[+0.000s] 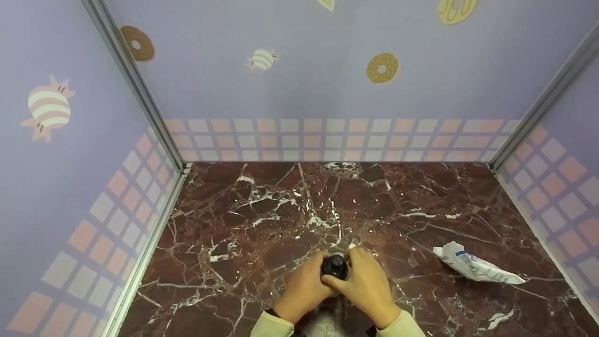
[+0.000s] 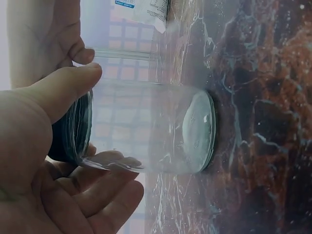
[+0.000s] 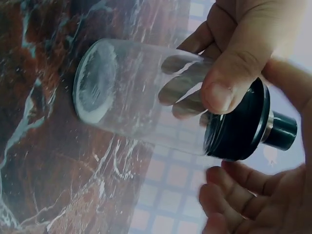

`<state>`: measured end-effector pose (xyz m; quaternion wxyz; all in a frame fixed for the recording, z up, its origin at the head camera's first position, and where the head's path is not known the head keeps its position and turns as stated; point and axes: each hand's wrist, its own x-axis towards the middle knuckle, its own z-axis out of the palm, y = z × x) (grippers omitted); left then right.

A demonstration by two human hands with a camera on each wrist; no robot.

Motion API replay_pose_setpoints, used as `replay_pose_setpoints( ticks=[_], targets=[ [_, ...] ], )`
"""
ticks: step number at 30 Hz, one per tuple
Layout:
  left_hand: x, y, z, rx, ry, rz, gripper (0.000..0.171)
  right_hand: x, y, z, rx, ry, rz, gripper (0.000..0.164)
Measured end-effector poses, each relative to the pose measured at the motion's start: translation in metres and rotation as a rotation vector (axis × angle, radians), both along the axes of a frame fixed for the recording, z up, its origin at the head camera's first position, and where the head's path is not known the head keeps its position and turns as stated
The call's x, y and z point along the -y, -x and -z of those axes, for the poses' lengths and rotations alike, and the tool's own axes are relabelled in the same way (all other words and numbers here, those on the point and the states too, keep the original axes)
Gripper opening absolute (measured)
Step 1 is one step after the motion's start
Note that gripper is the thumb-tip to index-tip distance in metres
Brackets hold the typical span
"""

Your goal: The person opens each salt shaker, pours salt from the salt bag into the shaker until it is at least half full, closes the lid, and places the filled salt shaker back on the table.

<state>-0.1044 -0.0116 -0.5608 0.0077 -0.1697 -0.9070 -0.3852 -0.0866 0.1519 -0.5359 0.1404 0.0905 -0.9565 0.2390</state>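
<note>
A clear glass bottle (image 3: 141, 92) with a black cap (image 1: 334, 267) stands upright on the table in front of me. Some white powder (image 3: 97, 92) lies at its bottom. My left hand (image 1: 303, 285) holds the bottle just below the cap, with its thumb on the near side and fingers behind the glass. Close on the other side is my right hand (image 1: 367, 285). Its thumb lies across the near side of the cap, while its loosely bent fingers (image 3: 219, 190) are apart from the glass in the right wrist view.
A crumpled white packet (image 1: 475, 267) with a blue mark lies on the right of the dark red marbled table (image 1: 210, 267). White specks are scattered beyond the bottle. Lilac panels with printed squares (image 1: 290, 140) enclose the back and both sides.
</note>
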Motion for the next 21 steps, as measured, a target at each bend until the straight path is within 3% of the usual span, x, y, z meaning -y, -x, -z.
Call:
replay_pose_setpoints(
  ticks=[3, 9, 16, 21],
  targets=[
    [0.0, -0.001, 0.001, 0.015, -0.019, -0.018, 0.064, 0.0, -0.001, 0.001, -0.031, -0.008, 0.018, 0.06],
    [0.002, 0.003, 0.001, 0.004, -0.013, 0.002, 0.062, -0.001, 0.0, 0.005, -0.11, -0.008, -0.037, 0.059],
    [0.004, 0.009, -0.002, 0.056, 0.042, 0.041, 0.063, -0.003, 0.002, 0.003, -0.078, -0.007, -0.073, 0.056],
    [0.005, 0.011, -0.001, 0.045, 0.041, 0.052, 0.061, -0.001, 0.002, 0.002, -0.068, -0.02, -0.07, 0.054]
  ],
)
